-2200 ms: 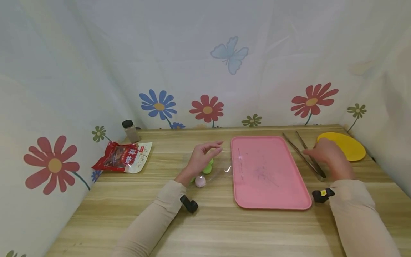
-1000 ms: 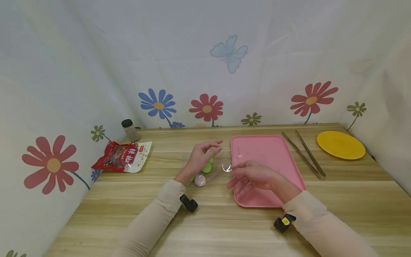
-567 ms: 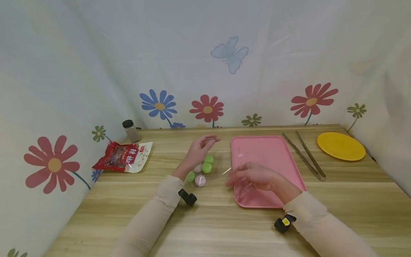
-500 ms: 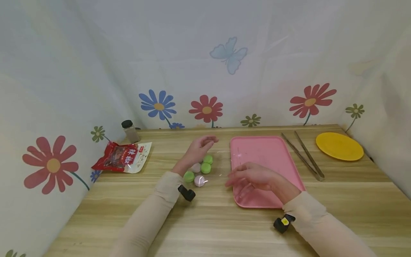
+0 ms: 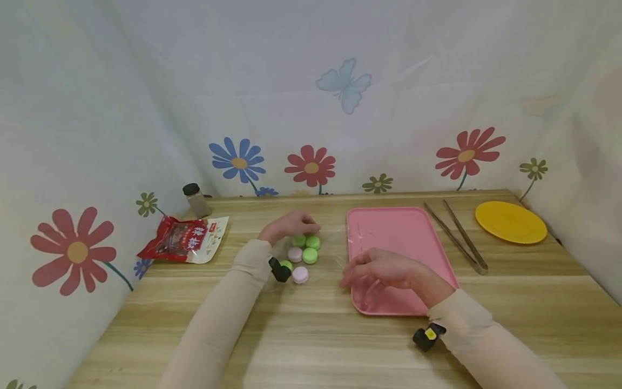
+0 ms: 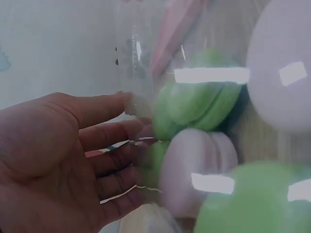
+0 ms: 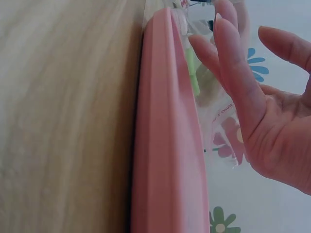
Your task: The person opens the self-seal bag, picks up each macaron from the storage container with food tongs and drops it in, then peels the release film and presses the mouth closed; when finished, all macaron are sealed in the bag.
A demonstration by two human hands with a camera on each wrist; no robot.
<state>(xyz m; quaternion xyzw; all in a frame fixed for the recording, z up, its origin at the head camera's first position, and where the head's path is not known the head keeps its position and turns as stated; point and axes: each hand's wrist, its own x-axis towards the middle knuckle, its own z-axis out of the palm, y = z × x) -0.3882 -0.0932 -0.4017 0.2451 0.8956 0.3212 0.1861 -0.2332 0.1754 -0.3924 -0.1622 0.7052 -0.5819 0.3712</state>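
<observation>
Green macarons (image 5: 310,255) and pink macarons (image 5: 300,275) lie on the table inside a clear plastic bag (image 6: 133,58), left of the pink tray (image 5: 403,232). At the far side of the macarons, my left hand (image 5: 293,222) pinches the bag's edge between thumb and fingers. The left wrist view shows that hand (image 6: 53,155) at the film, with the macarons close beside it. Over the tray's near left part, my right hand (image 5: 389,268) hovers with relaxed fingers spread apart. In the right wrist view, loose film (image 7: 226,150) shows behind those fingers.
Metal tongs (image 5: 459,237) lie right of the tray, with a yellow plate (image 5: 510,222) beyond them. At the left are a red and white food packet (image 5: 182,239) and a dark-lidded jar (image 5: 196,201). A printed curtain (image 5: 272,108) stands behind the table.
My right hand has come left from beside the tongs to over the tray, then stayed there. My left hand has shifted left with the bag's edge, uncovering more macarons.
</observation>
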